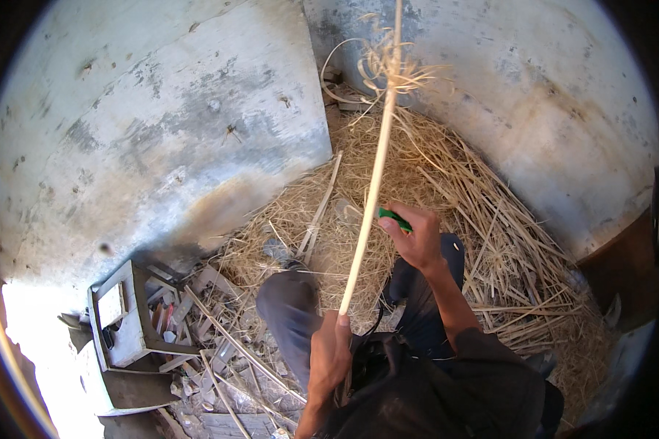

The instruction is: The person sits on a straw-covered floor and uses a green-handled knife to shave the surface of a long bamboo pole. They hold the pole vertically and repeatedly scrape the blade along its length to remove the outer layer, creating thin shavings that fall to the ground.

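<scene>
From my end I've got a long, slim wooden strip running up the middle of the view, pale straw-yellow, pretty smooth-looking, and cut off by the top edge. Near the top there's a messy tuft of curly shavings, kinda like a frayed broom. My left hand is wrapped around its lower end, and my right hand grips a green tool just beside it; can't tell if they touch.
</scene>
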`<state>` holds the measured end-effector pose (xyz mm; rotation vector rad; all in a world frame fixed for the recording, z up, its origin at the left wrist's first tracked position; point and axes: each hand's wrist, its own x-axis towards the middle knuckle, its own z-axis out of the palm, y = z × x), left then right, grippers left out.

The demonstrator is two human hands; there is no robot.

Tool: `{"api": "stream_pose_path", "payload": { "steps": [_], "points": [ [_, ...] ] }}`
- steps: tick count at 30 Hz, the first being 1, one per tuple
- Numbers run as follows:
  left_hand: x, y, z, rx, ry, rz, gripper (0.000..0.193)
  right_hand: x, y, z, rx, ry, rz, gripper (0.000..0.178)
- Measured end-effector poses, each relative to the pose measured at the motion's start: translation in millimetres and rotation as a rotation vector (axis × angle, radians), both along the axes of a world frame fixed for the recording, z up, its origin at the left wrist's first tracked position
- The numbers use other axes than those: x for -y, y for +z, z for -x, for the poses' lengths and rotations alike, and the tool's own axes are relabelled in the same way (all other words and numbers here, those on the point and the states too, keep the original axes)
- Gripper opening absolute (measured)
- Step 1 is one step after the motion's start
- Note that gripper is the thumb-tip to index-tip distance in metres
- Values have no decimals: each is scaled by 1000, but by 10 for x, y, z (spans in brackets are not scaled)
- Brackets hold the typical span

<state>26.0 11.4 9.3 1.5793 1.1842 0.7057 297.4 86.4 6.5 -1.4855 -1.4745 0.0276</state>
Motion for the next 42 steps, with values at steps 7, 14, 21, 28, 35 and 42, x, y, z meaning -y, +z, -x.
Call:
{"api": "stream_pose_path", "payload": {
  "steps": [7, 14, 21, 28, 35, 42],
  "points": [
    [-160, 120, -75, 3, 101, 29, 34, 256, -151, 380, -189, 150, -40, 26],
    [-243, 68, -109, 87, 86, -4, 33, 303, -134, 560, 58, 338, -124, 33],
    [-232, 56, -89, 153, 56, 11, 36, 284, -137, 539, 144, 364, -190, 35],
    [-253, 29, -92, 107, 67, -25, 37, 288, -107, 538, 216, 298, -157, 37],
    [-228, 25, -84, 63, 71, 11, 38, 207, -64, 433, 215, 239, -211, 37],
    [-221, 40, -69, 17, 65, -14, 36, 202, 2, 386, 264, 255, -198, 37]
  ]
}}
